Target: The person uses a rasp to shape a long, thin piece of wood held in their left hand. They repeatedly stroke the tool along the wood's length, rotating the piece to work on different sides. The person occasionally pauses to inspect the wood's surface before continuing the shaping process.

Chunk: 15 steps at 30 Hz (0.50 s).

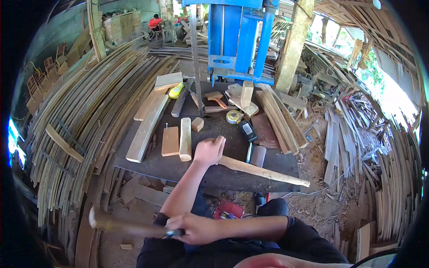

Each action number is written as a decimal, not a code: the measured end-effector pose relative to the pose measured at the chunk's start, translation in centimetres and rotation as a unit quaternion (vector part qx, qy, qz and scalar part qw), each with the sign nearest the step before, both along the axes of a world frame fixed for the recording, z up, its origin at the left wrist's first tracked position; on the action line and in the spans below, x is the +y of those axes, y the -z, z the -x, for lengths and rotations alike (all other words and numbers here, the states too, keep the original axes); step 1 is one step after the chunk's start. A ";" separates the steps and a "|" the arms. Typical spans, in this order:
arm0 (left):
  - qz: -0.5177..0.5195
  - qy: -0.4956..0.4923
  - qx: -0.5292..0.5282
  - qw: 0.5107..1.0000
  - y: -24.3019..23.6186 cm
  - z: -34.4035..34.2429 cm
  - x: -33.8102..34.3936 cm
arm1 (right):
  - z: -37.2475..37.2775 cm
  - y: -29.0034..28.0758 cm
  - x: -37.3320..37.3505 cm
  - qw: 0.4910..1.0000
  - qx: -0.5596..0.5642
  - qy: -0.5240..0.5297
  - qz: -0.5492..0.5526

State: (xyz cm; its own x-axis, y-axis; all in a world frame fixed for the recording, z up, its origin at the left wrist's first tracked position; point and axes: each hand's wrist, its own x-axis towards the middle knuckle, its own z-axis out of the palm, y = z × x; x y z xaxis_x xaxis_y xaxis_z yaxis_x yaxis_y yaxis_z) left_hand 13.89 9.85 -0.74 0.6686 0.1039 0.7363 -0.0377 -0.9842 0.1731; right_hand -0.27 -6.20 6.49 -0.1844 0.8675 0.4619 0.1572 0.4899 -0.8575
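Observation:
Near the middle of the dark worktable (pixel 232 181), my left hand (pixel 208 152) is closed on a long, tapered pale wooden piece (pixel 259 171), which extends to the right. My right hand (pixel 190 228) grips a long, blurred brown tool (pixel 129 227) with a pale tip, low over my lap, pointing left. Just beyond my left hand are an upright-lying pale block (pixel 185 138), a flat brown board (pixel 170 143) with a nail by it, and a small cube (pixel 197 124). A yellow tape measure (pixel 233 117) and a dark device (pixel 246 131) lie to the right.
A blue machine (pixel 243 40) with a vertical blade stands at the table's back. Boards lie along both table sides, beside scattered tools. Long timber stacks (pixel 80 116) fill the left; offcuts (pixel 339 143) cover the right floor. A person in red (pixel 154 24) sits in the background.

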 end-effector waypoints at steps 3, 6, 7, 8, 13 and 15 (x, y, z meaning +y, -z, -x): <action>0.022 -0.003 -0.028 0.999 0.4 0.2 -0.4 | 0.3 -1.3 0.3 0.992 -0.098 -0.021 0.072; 0.045 0.004 -0.038 0.998 0.9 0.9 0.5 | 0.6 -0.5 0.3 0.983 -0.156 0.071 0.062; 0.036 0.005 -0.027 0.999 0.0 0.9 0.6 | 0.6 -0.4 0.1 0.975 -0.177 0.129 0.037; 0.047 0.012 -0.018 0.999 0.1 1.1 0.5 | 0.7 -0.4 -0.2 0.968 -0.197 0.149 0.029; 0.040 0.003 -0.018 0.999 0.0 1.6 0.0 | 2.3 -2.1 -2.6 0.958 -0.212 0.172 0.092; 0.026 0.006 -0.023 0.999 -0.1 1.2 -0.3 | 2.5 -3.3 -4.0 0.964 -0.203 0.138 0.104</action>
State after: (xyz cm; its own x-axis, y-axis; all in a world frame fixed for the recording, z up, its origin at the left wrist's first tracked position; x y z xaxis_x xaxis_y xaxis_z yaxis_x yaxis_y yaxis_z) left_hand 12.68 9.50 -0.63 0.6352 0.1359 0.7603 -0.0581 -0.9732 0.2225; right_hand -2.75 -10.24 9.74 -0.0623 0.9755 0.2111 0.6005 0.2055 -0.7727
